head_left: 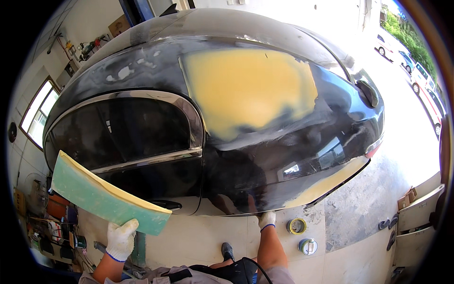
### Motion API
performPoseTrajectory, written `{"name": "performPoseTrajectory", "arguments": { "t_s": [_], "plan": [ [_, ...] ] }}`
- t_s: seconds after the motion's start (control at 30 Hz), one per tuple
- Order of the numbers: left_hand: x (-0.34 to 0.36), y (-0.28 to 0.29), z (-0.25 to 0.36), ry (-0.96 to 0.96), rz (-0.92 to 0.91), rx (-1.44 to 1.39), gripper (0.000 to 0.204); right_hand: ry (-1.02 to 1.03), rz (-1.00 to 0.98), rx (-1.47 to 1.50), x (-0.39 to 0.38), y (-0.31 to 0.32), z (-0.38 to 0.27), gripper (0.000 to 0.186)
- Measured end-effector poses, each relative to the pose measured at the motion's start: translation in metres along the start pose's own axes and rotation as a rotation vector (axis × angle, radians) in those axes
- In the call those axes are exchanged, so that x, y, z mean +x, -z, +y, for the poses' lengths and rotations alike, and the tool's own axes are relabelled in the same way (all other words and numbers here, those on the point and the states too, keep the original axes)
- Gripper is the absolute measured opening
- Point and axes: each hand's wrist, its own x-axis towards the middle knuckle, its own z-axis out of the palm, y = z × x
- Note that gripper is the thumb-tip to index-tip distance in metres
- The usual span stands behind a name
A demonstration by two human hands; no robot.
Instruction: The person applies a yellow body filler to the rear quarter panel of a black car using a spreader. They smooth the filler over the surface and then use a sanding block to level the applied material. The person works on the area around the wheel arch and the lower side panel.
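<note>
My left hand, in a white knit glove, grips the lower edge of a curved green board with its thumb on the face. Yellow putty-like material lines the board's upper edge. The board stands in front of the rear door of a black car. A large smooth yellow filler patch covers the panel behind the side window. Low on the same side runs a second yellow filler patch. My right hand, also gloved, reaches to the car's lower edge; its fingers are hidden.
An opened round tin and another tin with something white on top stand on the tiled floor right of my right arm. Shelving with boxes is at the right. Tools and containers crowd the left. Parked cars show outside.
</note>
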Motion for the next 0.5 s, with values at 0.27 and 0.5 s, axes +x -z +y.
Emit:
{"name": "performPoseTrajectory", "arguments": {
  "t_s": [0.27, 0.5],
  "plan": [
    [0.002, -0.025, -0.001, 0.014, 0.0, -0.039, 0.051, 0.15, -0.056, 0.035, -0.009, 0.015, -0.001, 0.03],
    [-0.005, -0.047, 0.001, 0.008, -0.042, -0.067, 0.054, -0.223, 0.193, 0.414, -0.055, 0.037, -0.031, 0.011]
  ]
}}
